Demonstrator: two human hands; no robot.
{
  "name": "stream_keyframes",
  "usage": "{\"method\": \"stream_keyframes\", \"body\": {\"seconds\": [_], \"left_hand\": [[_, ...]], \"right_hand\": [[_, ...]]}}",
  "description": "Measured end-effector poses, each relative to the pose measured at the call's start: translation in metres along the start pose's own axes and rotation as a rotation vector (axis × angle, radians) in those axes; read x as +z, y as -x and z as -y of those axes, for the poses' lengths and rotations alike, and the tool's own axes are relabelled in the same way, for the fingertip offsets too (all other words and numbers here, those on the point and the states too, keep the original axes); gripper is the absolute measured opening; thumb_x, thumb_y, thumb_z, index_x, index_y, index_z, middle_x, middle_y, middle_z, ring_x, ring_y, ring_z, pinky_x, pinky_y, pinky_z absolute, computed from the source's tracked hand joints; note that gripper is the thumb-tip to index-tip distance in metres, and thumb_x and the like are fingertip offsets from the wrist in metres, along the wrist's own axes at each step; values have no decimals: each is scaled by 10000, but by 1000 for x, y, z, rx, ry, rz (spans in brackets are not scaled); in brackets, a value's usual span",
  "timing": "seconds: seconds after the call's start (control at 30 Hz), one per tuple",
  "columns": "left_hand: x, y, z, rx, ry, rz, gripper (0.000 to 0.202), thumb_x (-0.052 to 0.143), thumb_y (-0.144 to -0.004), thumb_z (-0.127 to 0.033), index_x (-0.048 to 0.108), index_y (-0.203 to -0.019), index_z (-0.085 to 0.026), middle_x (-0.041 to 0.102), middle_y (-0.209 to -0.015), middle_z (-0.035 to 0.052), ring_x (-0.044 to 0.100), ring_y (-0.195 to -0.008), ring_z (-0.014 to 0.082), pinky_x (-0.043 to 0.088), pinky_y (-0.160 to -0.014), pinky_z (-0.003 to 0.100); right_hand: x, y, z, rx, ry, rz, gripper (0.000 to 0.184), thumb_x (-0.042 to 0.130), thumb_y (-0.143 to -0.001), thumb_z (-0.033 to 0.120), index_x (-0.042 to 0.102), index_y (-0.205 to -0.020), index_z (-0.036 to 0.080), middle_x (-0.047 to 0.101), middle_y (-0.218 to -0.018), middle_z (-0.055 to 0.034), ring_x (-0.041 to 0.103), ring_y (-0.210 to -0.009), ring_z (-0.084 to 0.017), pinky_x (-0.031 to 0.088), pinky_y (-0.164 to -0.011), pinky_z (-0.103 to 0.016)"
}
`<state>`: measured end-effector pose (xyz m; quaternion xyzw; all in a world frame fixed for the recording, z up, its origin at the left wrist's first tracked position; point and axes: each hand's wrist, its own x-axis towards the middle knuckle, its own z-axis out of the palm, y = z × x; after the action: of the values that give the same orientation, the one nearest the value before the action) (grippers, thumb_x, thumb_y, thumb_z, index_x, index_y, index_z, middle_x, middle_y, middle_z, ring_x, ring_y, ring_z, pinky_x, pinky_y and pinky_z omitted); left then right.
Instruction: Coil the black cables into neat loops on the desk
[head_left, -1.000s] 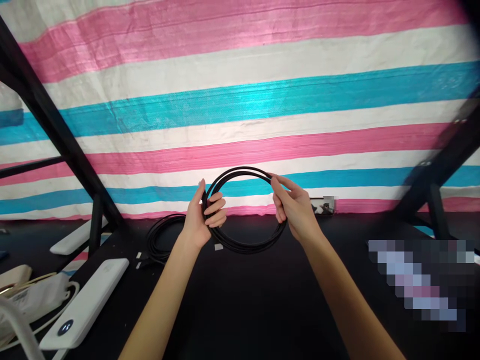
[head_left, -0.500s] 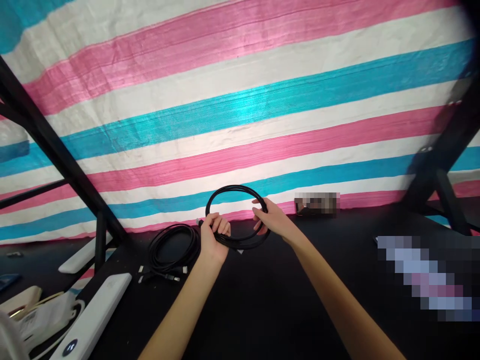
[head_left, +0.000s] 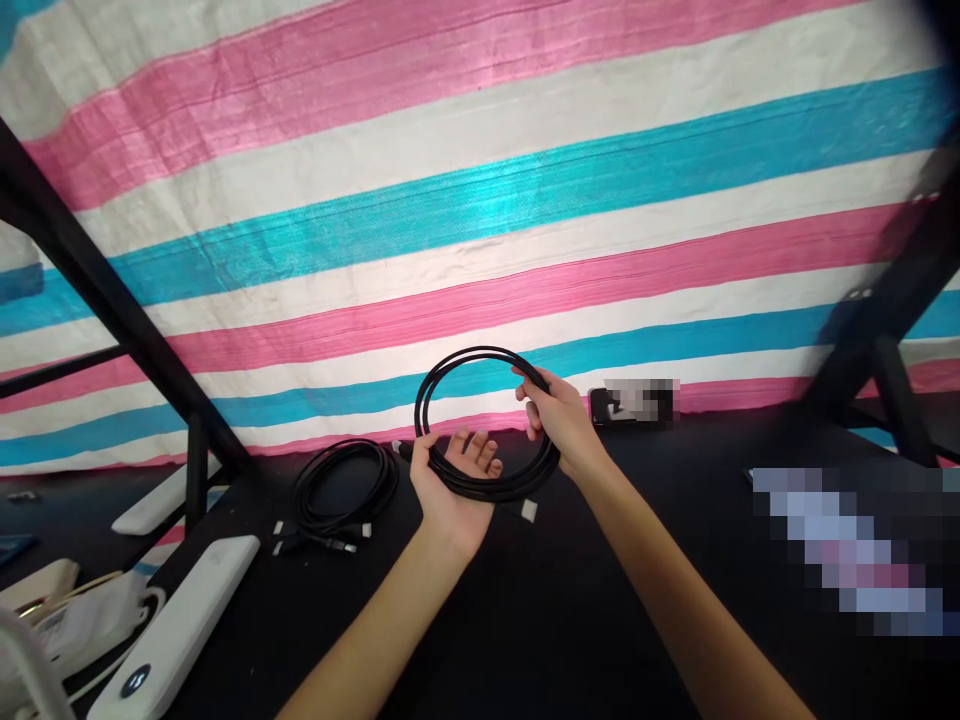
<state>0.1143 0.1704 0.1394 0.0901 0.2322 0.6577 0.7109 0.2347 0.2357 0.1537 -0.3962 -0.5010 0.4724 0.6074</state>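
A black cable (head_left: 480,352), wound into a loose coil of several turns, is held up between my two hands. My left hand (head_left: 457,490) has its palm up under the lower left of the coil, the thumb against the strands and the other fingers half curled through the ring. One plug (head_left: 400,449) of the cable pokes out left of that thumb. Around the right side of the loop, my right hand (head_left: 562,420) grips the strands. Another plug (head_left: 529,511) with a pale tip hangs below the coil.
More coiled black cables (head_left: 345,490) with light-tipped plugs lie on the black table (head_left: 525,640) at left. A white bar-shaped device (head_left: 180,630) and a white adapter (head_left: 94,625) are nearer. Black frame legs (head_left: 112,300) flank a striped sheet (head_left: 480,200). A phone-like object (head_left: 600,407) stands behind.
The coil has shifted slightly right and its loop looks larger. My left hand has turned palm up with its fingers less curled. The pale-tipped plug below the coil now shows more.
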Motion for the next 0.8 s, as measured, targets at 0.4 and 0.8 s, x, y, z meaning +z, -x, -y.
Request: {"method": "stream_keyframes", "body": {"seconds": [0.4,0.8], "left_hand": [[7,14,-24,-149,-1106,503,330,303,-893,-362,550,-780,-176,295,-438,-53,220,-394,82,140,-399,197],[-25,-20,29,-494,-408,-37,188,403,-843,-174,563,-751,-137,337,-417,-56,324,-354,60,244,-378,136]], "right_hand": [[-18,0,19,8,86,-43,187,515,-792,215,595,-952,160,473,-643,58,366,-326,-19,336,-280,-159],[-44,-16,-23,264,584,136,389,624,-793,182,562,-1172,118,655,-772,-43,627,-525,-115,520,-471,-215]]}}
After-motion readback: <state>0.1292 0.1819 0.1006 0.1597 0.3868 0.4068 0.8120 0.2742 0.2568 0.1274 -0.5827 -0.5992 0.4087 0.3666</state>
